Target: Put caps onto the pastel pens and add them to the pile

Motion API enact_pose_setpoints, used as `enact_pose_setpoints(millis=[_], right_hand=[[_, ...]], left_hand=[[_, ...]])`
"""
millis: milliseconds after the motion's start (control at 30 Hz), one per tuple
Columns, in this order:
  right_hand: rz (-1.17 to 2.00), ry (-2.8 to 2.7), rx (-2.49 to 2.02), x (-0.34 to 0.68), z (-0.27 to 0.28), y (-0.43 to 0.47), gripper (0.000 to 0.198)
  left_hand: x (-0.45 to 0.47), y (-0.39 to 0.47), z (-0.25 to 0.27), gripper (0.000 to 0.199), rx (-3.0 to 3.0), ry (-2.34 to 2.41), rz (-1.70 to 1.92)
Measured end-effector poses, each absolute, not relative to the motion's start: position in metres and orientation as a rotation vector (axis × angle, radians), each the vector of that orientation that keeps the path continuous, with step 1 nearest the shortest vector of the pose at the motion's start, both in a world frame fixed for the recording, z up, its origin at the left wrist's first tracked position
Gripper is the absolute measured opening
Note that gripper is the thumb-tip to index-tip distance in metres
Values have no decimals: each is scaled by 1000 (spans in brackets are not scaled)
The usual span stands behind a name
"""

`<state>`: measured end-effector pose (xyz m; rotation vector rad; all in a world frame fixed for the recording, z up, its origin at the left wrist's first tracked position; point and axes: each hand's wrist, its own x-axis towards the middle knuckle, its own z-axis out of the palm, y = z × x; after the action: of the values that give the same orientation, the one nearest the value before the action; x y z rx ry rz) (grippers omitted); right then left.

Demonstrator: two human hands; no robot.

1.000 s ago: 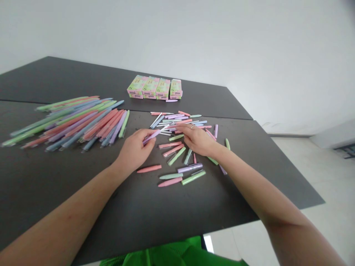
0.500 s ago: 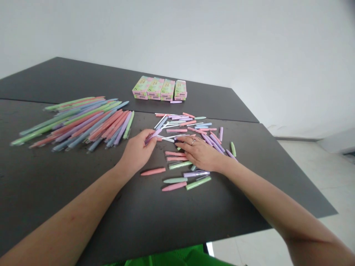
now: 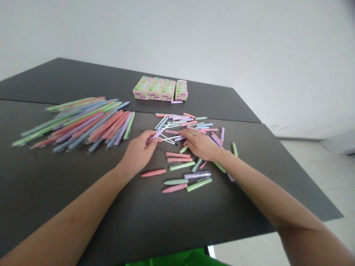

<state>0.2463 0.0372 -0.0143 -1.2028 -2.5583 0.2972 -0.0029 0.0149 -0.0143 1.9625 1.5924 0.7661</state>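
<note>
My left hand point(image 3: 139, 149) pinches a purple pen barrel point(image 3: 158, 134) between thumb and fingers, with a thin white refill standing out of its far end. My right hand point(image 3: 198, 142), wearing a ring, reaches over the loose pen parts with its fingers stretched out. Its fingertips rest at the right end of a pink pen barrel point(image 3: 172, 132); whether they grip it is hard to see. Under and around that hand lie purple, green and pink barrels and caps, partly hidden. White refills point(image 3: 168, 139) lie crossed between the two hands.
A large pile of whole pens point(image 3: 83, 123) in several colours lies on the left. Several small cartons point(image 3: 155, 88) stand in a row at the back, with a purple pen part point(image 3: 176, 102) before them. A pink tapered barrel point(image 3: 153, 173) and a green capped piece point(image 3: 199, 184) lie nearer me.
My right hand has moved away from me across the parts, from the crossed refills to the pink barrel, uncovering pieces beneath it. My left hand keeps the purple barrel almost in place.
</note>
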Motion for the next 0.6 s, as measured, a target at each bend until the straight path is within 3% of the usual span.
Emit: enact_pose_setpoints(millis=[300, 600], right_hand=[[428, -2619, -1130, 248, -3, 15, 46], [259, -2455, -1287, 261, -7, 75, 44]], left_hand=[[-2, 15, -16, 30, 1986, 1599, 774], [-4, 17, -20, 32, 1992, 1603, 747]])
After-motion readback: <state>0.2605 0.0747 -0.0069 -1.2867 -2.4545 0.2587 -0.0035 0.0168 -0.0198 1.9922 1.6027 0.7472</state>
